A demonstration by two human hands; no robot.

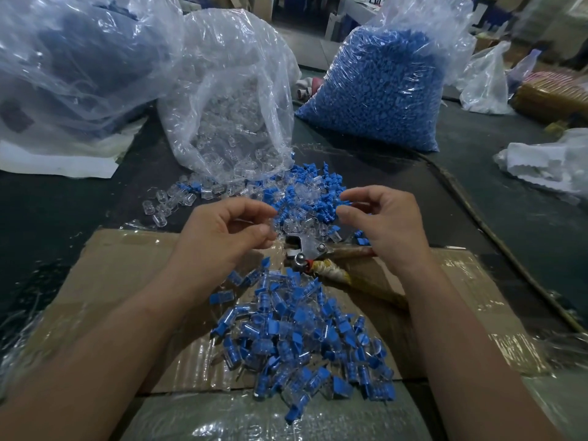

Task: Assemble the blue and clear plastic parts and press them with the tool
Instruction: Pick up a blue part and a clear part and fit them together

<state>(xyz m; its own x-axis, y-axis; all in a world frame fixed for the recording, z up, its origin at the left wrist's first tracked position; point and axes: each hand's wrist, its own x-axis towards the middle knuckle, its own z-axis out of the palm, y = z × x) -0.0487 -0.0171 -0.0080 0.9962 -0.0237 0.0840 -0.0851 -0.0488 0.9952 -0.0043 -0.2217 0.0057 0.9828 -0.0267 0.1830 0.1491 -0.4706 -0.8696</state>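
Found nearest, at 6 o'clock, a heap of joined pieces (302, 342), blue inside clear, spread over taped cardboard (121, 281) on the dark surface (47, 224). Saw two bare forearms reaching in from 7 and 5 o'clock, one on either side of that heap.

Noted the left hand (229, 227) just left of centre, fingers curled, thumb and forefinger bent toward each other with a small gap between. Could not tell whether anything clear sat in that pinch. Noted the right hand (385, 224) just right of centre, curled likewise, with thumb and forefinger tips at the edge of the loose pile. Could not tell whether gripping a part or only touching.

Spotted the tool (302, 249), metal pliers with wrapped handles, flat on the cardboard between the two hands. Saw its head toward 9 o'clock and its handles trailing toward 4, one passing beneath the right wrist.

Beyond the fingertips, at 12 o'clock, saw loose blue parts (318, 202) mixed with clear parts (165, 205), the clear ones scattered out toward 10.

Farther off, made out an open bag of clear parts (229, 122) slumped at 11, its mouth at the pile. Made out a full bag of blue parts (375, 90) at 1, a large bag with dark contents (63, 58) at 10, and crumpled white plastic (547, 167) at 3.
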